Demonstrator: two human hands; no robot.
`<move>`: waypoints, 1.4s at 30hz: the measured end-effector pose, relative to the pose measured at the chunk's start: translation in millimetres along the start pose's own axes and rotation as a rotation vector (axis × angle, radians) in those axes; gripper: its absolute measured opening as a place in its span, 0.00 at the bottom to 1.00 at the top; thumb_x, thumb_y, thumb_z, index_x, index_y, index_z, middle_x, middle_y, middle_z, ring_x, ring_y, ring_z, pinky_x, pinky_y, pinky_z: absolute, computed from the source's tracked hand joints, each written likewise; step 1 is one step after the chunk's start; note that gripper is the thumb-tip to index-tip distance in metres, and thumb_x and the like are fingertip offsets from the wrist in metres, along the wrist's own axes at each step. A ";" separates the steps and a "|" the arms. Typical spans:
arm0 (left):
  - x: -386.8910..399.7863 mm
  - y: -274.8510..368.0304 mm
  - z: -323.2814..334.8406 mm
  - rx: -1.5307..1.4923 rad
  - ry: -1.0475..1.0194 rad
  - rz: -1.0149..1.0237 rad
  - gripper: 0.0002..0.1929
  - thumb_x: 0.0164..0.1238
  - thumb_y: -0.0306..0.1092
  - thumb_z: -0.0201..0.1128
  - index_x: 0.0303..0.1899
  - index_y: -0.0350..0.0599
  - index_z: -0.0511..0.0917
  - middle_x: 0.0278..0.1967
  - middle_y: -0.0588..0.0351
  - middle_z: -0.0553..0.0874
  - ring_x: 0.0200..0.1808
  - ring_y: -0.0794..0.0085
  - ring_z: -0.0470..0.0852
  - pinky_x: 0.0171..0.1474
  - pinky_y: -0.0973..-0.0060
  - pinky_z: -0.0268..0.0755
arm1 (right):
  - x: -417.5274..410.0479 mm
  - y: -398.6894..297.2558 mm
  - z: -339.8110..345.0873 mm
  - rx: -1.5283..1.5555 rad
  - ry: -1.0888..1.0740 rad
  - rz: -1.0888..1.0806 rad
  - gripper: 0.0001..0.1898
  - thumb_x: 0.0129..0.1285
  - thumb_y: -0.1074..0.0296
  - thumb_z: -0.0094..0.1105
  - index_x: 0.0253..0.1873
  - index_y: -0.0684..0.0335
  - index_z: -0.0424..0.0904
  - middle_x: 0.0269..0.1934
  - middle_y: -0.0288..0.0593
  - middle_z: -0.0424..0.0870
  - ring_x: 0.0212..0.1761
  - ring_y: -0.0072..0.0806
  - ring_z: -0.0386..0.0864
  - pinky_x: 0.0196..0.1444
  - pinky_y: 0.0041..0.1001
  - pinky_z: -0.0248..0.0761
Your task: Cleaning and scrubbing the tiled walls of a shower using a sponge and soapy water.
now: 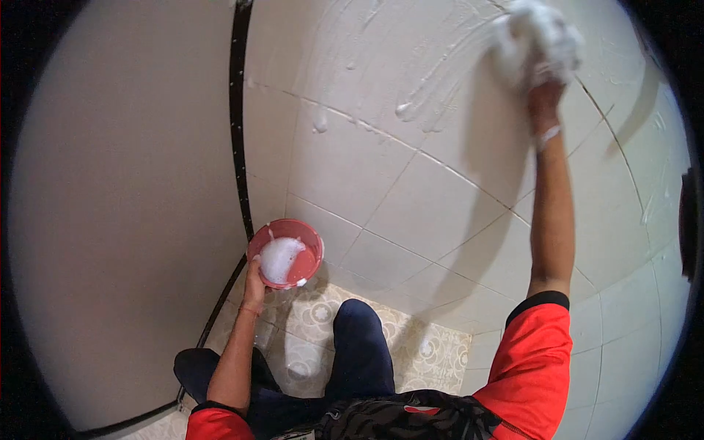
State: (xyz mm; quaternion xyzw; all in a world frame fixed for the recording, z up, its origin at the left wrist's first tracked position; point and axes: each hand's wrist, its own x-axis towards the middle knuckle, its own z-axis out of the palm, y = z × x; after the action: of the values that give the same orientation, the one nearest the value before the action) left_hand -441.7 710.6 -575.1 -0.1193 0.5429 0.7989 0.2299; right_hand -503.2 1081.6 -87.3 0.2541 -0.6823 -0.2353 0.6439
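My left hand (254, 283) grips the near left rim of a small pink plastic tub (312, 242). White suds (279, 258) cover much of the tub's bottom, and some foam clings to its rim. High on the right, my right arm reaches out to the tiled wall (352, 159). There my right hand (542, 82) presses a foam-covered white cloth or sponge (542, 36) on the tiles. Blur and lather hide its exact kind and most of my fingers. Streaks of foam (404, 110) run over the upper tiles.
A plain grey panel or door (126, 220) with a black edge strip (237, 110) stands close on my left. Patterned floor tiles (429, 352) lie below, around my legs. At the far right edge is a dark object (687, 225) that I cannot make out.
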 end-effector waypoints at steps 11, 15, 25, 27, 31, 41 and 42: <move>13.7 -2.0 -7.5 -0.011 -0.097 -0.061 0.28 0.67 0.58 0.45 0.56 0.46 0.73 0.46 0.58 0.81 0.43 0.74 0.80 0.39 0.74 0.73 | 22.4 -45.4 -14.8 -0.093 -0.217 -0.104 0.19 0.55 0.71 0.57 0.53 0.57 0.74 0.51 0.44 0.76 0.51 0.41 0.75 0.55 0.42 0.67; 46.6 -13.4 -24.9 -0.088 -0.298 -0.071 0.25 0.67 0.54 0.46 0.53 0.45 0.75 0.46 0.58 0.81 0.44 0.72 0.81 0.42 0.72 0.75 | 16.9 -111.1 16.4 0.038 -0.249 -0.168 0.20 0.55 0.71 0.56 0.55 0.53 0.76 0.51 0.44 0.77 0.49 0.42 0.76 0.48 0.42 0.70; 71.0 25.2 -38.9 0.062 -0.694 -0.157 0.22 0.67 0.47 0.53 0.53 0.39 0.74 0.47 0.57 0.79 0.48 0.73 0.76 0.52 0.73 0.69 | 91.3 -180.6 29.8 -0.040 -0.488 -0.225 0.18 0.55 0.70 0.57 0.52 0.49 0.78 0.50 0.42 0.78 0.50 0.33 0.77 0.51 0.40 0.72; 72.3 33.2 -39.9 0.091 -0.753 -0.156 0.19 0.68 0.47 0.52 0.47 0.40 0.76 0.44 0.60 0.78 0.45 0.76 0.75 0.51 0.75 0.67 | 131.3 -174.1 22.6 -0.236 -0.550 -0.057 0.14 0.56 0.71 0.58 0.48 0.55 0.76 0.44 0.42 0.78 0.44 0.36 0.77 0.49 0.43 0.70; 68.1 37.8 -40.9 -0.033 -0.758 -0.114 0.17 0.68 0.45 0.52 0.45 0.40 0.77 0.42 0.61 0.78 0.43 0.77 0.74 0.50 0.77 0.66 | 122.8 -239.8 37.2 -0.085 0.140 -0.233 0.11 0.58 0.70 0.57 0.46 0.54 0.77 0.43 0.40 0.79 0.43 0.36 0.78 0.47 0.42 0.72; 65.8 58.1 -38.3 -0.022 -0.805 0.021 0.38 0.67 0.42 0.49 0.74 0.43 0.41 0.67 0.52 0.63 0.64 0.66 0.65 0.67 0.70 0.55 | 117.6 -186.8 33.4 -0.144 0.152 -0.266 0.09 0.57 0.72 0.57 0.44 0.53 0.77 0.40 0.40 0.79 0.42 0.38 0.78 0.47 0.41 0.71; 69.0 61.9 -40.5 -0.023 -0.840 -0.019 0.39 0.67 0.42 0.49 0.74 0.45 0.37 0.68 0.52 0.62 0.65 0.66 0.64 0.68 0.70 0.54 | 122.3 -186.3 35.7 -0.164 0.253 -0.243 0.08 0.57 0.74 0.57 0.42 0.57 0.76 0.39 0.43 0.79 0.43 0.41 0.77 0.48 0.44 0.70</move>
State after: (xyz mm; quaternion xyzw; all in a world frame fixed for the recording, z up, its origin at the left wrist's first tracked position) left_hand -534.6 670.7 -570.6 0.2094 0.3918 0.7818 0.4375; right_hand -535.7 860.3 -117.4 0.3088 -0.5388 -0.3321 0.7100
